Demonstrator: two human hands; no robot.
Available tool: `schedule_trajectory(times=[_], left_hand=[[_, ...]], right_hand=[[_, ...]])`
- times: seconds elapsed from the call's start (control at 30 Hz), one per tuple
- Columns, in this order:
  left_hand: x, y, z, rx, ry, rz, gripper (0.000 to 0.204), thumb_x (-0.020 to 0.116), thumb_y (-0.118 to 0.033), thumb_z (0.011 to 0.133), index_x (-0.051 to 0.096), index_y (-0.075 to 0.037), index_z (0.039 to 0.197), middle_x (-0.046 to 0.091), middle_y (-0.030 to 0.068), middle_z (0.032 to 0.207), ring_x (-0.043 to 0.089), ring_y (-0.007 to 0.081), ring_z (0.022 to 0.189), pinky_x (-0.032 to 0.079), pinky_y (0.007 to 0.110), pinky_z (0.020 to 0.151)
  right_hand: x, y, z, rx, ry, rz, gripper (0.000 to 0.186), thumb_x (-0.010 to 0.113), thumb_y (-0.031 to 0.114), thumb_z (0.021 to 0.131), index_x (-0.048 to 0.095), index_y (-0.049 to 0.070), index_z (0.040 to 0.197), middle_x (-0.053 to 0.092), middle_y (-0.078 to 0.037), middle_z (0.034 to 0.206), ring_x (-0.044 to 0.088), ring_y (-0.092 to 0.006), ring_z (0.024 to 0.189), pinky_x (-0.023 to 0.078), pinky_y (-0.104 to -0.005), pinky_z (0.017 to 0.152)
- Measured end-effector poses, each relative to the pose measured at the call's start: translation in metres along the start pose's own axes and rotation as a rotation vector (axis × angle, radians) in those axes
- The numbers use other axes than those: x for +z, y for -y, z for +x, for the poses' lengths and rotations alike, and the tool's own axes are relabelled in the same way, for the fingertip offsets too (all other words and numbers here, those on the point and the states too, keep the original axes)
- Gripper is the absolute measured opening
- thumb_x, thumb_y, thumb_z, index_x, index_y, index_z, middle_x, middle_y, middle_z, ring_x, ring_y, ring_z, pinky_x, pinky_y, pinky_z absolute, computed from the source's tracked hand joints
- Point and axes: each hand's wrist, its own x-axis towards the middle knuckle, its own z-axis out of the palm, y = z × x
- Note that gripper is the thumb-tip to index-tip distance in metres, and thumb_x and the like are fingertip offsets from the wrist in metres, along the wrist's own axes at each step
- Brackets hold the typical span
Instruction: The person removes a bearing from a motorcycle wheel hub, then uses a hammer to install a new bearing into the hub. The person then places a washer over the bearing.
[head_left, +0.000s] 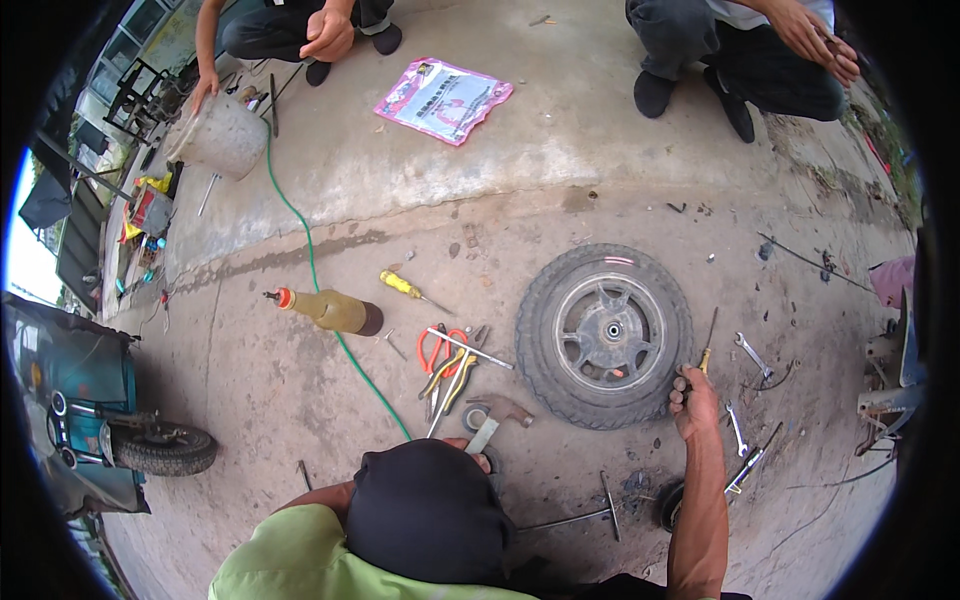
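My right hand (696,405) reaches in from the lower edge, fingers curled at the right rim of a black tyre on a grey spoked wheel (613,330), which lies flat. A screwdriver (706,358) with a yellowish handle sticks up out of this hand, its thin shaft pointing away. My left hand is not in view. A co-worker in a green shirt and dark cap (430,515) bends low in front of me and covers the lower middle. Beside the cap, part of that person's hand (482,461) is at the pale handle of a claw hammer (505,408).
Pliers (448,375), T-handle wrenches, a yellow screwdriver (400,284) and a bottle (335,312) lie left of the wheel. Spanners (752,355) lie right. A green hose (310,250) crosses the ground. Two people squat at the back, near a bucket (218,140) and pink-edged bag (443,100).
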Motion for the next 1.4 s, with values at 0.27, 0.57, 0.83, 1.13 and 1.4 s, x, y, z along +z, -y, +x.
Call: schedule_trajectory(times=[0.27,0.57,0.83,1.13,1.4], left_hand=[[-0.001,-0.010,0.007,-0.089,0.068,-0.069,0.026,0.071,-0.023,0.098,0.076,-0.001,0.111,0.077,0.0059,0.099,0.069,0.0143,0.087,0.054,0.030,0.080],[-0.004,-0.004,0.012,-0.084,0.057,-0.046,0.028,0.071,-0.022,0.098,0.074,0.000,0.115,0.077,0.0064,0.103,0.069,0.0144,0.090,0.053,0.031,0.082],[-0.004,0.003,0.015,-0.060,0.063,-0.060,0.024,0.068,-0.018,0.099,0.074,0.000,0.114,0.079,0.0077,0.103,0.072,0.0155,0.090,0.055,0.032,0.083],[-0.011,-0.017,0.003,-0.047,0.008,0.362,0.041,0.077,-0.036,0.093,0.073,-0.004,0.118,0.078,0.0128,0.101,0.074,0.0207,0.093,0.055,0.036,0.085],[-0.039,-0.200,-0.063,0.737,-0.374,0.514,0.077,0.086,-0.039,0.079,0.057,-0.004,0.140,0.065,0.0185,0.126,0.064,0.0368,0.120,0.051,0.046,0.101]], right_hand=[[-0.017,-0.005,0.005,0.012,-0.116,-0.076,0.023,0.070,0.032,0.096,0.064,0.010,0.096,0.053,0.003,0.070,0.052,-0.0116,0.058,0.037,-0.0270,0.050],[-0.028,-0.056,0.017,-0.031,-0.394,-0.560,0.080,0.072,0.065,0.089,0.068,-0.005,0.126,0.070,-0.011,0.098,0.064,-0.0198,0.080,0.050,-0.0361,0.063],[-0.032,-0.080,0.030,-0.176,-0.324,-0.556,0.088,0.075,0.065,0.088,0.063,-0.008,0.137,0.070,-0.013,0.115,0.064,-0.0225,0.096,0.052,-0.0391,0.073],[0.019,-0.029,-0.025,-0.120,-0.256,-0.138,0.051,0.079,0.056,0.086,0.059,0.014,0.108,0.036,0.008,0.071,0.031,-0.0073,0.051,0.024,-0.0278,0.047],[0.098,0.051,-0.085,-0.529,-0.055,-0.309,0.048,0.078,0.033,0.090,0.063,-0.001,0.120,0.064,-0.007,0.098,0.058,-0.0123,0.083,0.048,-0.0299,0.071]])
